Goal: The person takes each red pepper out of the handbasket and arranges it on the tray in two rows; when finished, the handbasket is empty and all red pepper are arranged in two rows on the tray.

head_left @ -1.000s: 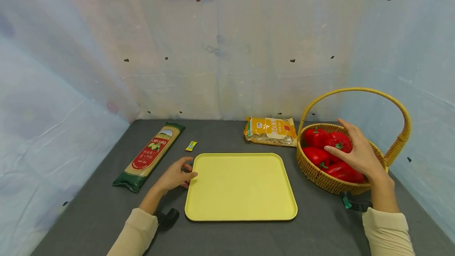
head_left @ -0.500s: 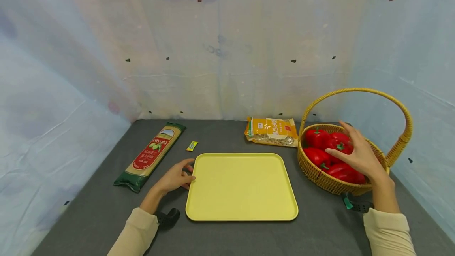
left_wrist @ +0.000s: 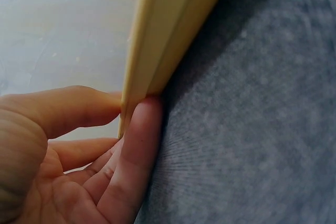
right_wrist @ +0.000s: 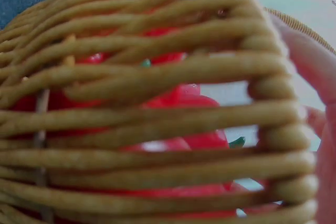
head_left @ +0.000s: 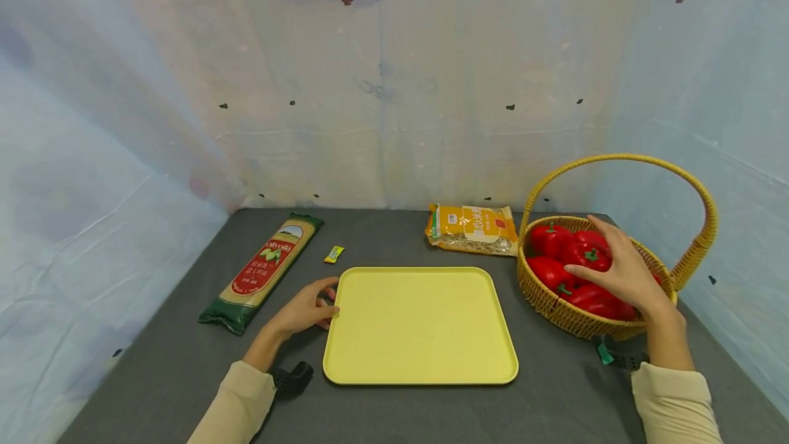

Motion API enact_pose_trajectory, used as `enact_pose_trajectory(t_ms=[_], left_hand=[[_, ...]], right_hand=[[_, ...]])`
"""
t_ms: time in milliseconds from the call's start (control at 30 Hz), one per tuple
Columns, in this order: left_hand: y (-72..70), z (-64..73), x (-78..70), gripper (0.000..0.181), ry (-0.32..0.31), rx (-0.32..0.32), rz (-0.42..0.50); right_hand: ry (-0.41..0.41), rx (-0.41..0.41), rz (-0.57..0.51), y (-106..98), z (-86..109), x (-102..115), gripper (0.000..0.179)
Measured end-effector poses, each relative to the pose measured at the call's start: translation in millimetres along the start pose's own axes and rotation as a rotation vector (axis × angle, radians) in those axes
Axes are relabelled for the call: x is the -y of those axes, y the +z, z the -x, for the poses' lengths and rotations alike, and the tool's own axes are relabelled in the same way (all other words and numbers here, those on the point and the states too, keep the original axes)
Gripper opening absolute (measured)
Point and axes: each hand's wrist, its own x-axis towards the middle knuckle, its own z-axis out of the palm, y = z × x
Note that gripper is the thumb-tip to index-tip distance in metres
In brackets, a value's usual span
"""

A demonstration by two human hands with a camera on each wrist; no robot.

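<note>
A yellow rectangular tray [head_left: 421,327] lies flat on the dark table. My left hand [head_left: 301,310] pinches its left edge, thumb on the upper side and fingers underneath. In the left wrist view the tray's rim [left_wrist: 152,51] runs between the thumb and a finger. On the right stands a wicker basket [head_left: 570,321] with a tall arched handle, filled with several red bell peppers [head_left: 550,271]. My right hand [head_left: 629,276] reaches over the basket's right side, thumb and fingers spread apart above the peppers. The basket's woven wall [right_wrist: 157,121] covers much of the right wrist view.
A long green-and-red spaghetti pack [head_left: 261,273] lies slanted at the left. Near the tray's far left corner is a small yellow candy [head_left: 334,254]. An orange-yellow food bag [head_left: 472,229] lies behind the tray, beside the basket. Hanging cloth [head_left: 382,88] closes off the back and sides.
The right hand has sunk slightly toward the peppers, its fingers still spread. The left thumb and fingers have drawn in a little on the tray's edge. The tray and basket stay put.
</note>
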Motion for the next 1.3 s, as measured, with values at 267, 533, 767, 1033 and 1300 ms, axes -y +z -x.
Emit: enact_pose_trajectory(t_ms=[267,533,767,1033,1300], left_hand=[[-0.7,-1.3,-0.8,0.065,-0.005,-0.009,-0.009],[-1.3,-2.5,-0.1,0.066,-0.011,-0.004,0.0],[-0.9,-3.0,3.8,0.065,0.008,0.01,-0.006],[0.0,-2.0,5.4,0.065,0.0,-0.001,-0.015],[-0.3,-2.3,6.2,0.065,-0.011,-0.015,-0.022]], right_hand=[[0.001,0.008,0.025,1,-0.1,-8,0.1],[0.016,0.035,0.026,1,-0.8,-14,0.1],[0.043,0.049,0.07,3,0.3,-17,0.101],[0.032,0.055,0.122,7,1.1,-19,0.093],[0.022,0.034,0.148,8,0.7,-20,0.087]])
